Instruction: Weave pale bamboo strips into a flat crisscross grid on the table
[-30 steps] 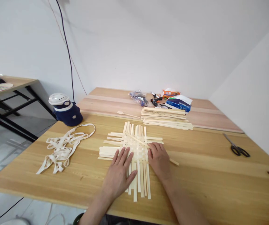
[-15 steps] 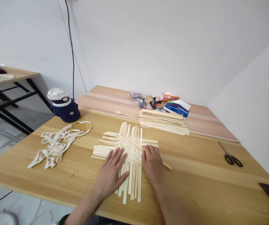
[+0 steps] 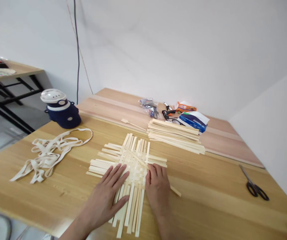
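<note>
A woven mat of pale wooden strips (image 3: 133,171) lies on the table, with loose strip ends sticking out on all its sides. My left hand (image 3: 109,195) rests flat on the mat's near left part, fingers stretched. On the right edge of the weave, my right hand (image 3: 157,183) has its fingers closed round a single wooden strip (image 3: 135,156). That strip slants across the top of the mat and comes out below the hand at the right. Its middle is hidden under my right hand.
Behind the mat lies a stack of strips (image 3: 174,135), near a glue gun (image 3: 168,113) and a blue tissue pack (image 3: 193,120). White cotton tape (image 3: 50,150) is heaped at the left by a navy flask (image 3: 63,111). Scissors (image 3: 254,186) lie at the right.
The camera view has shifted and tilted a little, so the table's things sit differently in the picture. Both hands keep about the same places on the mat, the right still holding the strip.
</note>
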